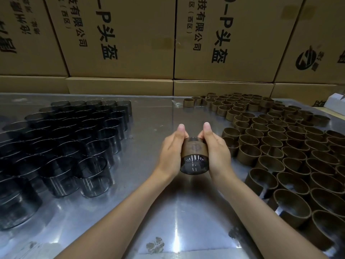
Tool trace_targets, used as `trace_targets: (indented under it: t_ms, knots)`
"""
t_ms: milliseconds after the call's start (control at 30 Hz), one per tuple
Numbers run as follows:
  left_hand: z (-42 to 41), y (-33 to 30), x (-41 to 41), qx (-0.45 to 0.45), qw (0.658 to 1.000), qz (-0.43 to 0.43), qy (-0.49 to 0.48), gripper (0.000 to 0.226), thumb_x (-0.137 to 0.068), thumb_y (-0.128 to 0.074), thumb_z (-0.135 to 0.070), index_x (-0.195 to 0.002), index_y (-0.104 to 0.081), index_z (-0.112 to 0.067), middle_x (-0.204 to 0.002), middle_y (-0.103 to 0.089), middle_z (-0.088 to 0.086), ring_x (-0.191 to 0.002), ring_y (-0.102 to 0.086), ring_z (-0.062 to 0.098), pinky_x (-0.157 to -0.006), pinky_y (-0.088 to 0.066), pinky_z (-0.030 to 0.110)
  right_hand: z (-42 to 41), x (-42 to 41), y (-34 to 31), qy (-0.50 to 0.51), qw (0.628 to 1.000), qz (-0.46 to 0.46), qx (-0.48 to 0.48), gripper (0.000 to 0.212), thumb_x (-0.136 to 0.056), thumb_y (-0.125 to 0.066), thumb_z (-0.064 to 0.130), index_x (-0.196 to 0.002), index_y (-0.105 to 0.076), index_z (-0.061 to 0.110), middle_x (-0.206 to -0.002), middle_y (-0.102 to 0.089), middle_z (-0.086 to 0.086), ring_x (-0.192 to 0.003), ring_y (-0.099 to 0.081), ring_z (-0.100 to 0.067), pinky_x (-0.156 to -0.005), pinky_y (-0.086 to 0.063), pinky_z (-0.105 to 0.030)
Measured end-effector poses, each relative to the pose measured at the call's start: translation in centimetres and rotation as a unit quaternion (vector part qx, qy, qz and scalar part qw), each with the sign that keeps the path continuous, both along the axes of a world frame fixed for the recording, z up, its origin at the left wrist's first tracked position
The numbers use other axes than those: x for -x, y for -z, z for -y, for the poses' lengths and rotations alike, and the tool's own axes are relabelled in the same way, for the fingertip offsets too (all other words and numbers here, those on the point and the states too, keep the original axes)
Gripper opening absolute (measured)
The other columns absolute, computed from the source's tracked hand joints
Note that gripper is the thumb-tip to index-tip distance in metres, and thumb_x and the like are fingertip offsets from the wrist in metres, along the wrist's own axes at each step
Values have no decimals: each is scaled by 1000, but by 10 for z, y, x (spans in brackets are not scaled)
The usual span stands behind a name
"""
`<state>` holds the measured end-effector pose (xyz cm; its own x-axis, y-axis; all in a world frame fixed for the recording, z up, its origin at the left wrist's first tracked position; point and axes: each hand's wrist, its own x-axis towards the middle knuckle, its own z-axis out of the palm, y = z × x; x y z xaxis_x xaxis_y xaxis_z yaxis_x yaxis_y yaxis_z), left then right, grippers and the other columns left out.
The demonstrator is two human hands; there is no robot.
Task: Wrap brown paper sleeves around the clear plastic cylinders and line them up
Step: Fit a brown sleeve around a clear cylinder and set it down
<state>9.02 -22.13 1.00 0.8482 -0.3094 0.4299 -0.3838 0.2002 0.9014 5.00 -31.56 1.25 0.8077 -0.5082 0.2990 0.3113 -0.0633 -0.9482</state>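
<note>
Above the middle of the metal table (149,202) I hold one clear, smoke-tinted plastic cylinder (194,164) with a brown paper sleeve (195,148) around its far half. My left hand (170,152) grips its left side and my right hand (217,152) grips its right side, both thumbs pointing away from me. Its open near end faces me. Several bare clear cylinders (71,139) stand packed together on the left of the table. Several empty curled brown sleeves (283,146) stand packed on the right.
Large printed cardboard boxes (119,40) form a wall along the table's far edge. A white object (335,103) lies at the far right. A strip of bare metal runs down the middle between the two groups.
</note>
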Motion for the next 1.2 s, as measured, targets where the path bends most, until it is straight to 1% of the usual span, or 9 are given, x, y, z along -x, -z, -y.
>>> trace_targets:
  t_ms: [333,467,533,633,733,800,867,1000,1200]
  knots:
    - [-1,5,-8,-21,999,26,33,40,-88,-36,-49,-63,-45,-19,-52,-43,-13,-53,-39,2,-56,-34,20,-1,0,1,-2,1000,15,15,42,-100,-41,35,-64,-49,15,-49,-51,9,-48,-51,3,-49,-42,-10]
    - [-6,8,-16,-96,992,70,39,33,-96,-45,-42,-75,-47,-17,-77,-45,-7,-67,-43,0,-66,-35,14,0,-4,7,55,989,37,134,42,-99,-39,37,-65,-48,15,-59,-46,6,-61,-46,-9,-60,-38,-30]
    - [-11,13,-18,-171,980,77,59,17,-91,-59,-38,-93,-57,-21,-99,-52,-3,-90,-52,-4,-80,-39,9,3,-4,12,75,977,47,195,41,-99,-38,38,-62,-45,20,-58,-44,11,-66,-42,-8,-63,-34,-26]
    - [-20,17,-22,-230,968,65,73,50,-76,-71,-48,-119,-59,-24,-115,-63,-6,-109,-59,6,-92,-47,20,5,-5,17,93,962,43,253,37,-96,-35,40,-63,-43,27,-63,-44,10,-73,-44,-9,-68,-32,-14]
    - [-25,18,-35,-213,975,36,46,59,-75,-79,-35,-127,-56,-19,-122,-63,-1,-113,-59,12,-93,-49,20,6,-11,22,101,959,15,264,25,-100,-40,31,-79,-49,24,-81,-49,8,-88,-48,-15,-76,-31,-10]
    - [-27,20,-48,-199,980,7,18,69,-74,-80,-26,-134,-48,-16,-129,-58,4,-114,-58,14,-88,-48,12,6,-15,25,83,968,-40,232,14,-100,-39,37,-99,-47,26,-99,-46,11,-103,-45,-9,-81,-30,-10]
    - [-27,24,-67,-217,976,4,-36,75,-72,-82,-22,-136,-43,-14,-134,-54,6,-121,-53,18,-97,-46,20,7,-19,31,57,969,-93,223,22,-98,-36,46,-112,-38,29,-112,-41,10,-112,-41,-7,-90,-31,-19]
    - [-23,25,-112,-230,966,-11,-120,74,-73,-82,-20,-136,-42,-14,-137,-52,5,-126,-49,21,-98,-38,24,5,-24,34,30,950,-144,276,27,-93,-34,55,-112,-32,35,-98,-42,21,-109,-44,-10,-86,-36,-29]
    - [-12,22,-174,-256,946,-16,-197,77,-79,-78,-24,-143,-38,-13,-140,-39,10,-127,-46,25,-108,-36,33,3,-24,38,23,918,-185,351,25,-93,-35,57,-108,-32,38,-89,-41,24,-104,-42,-6,-82,-36,-29]
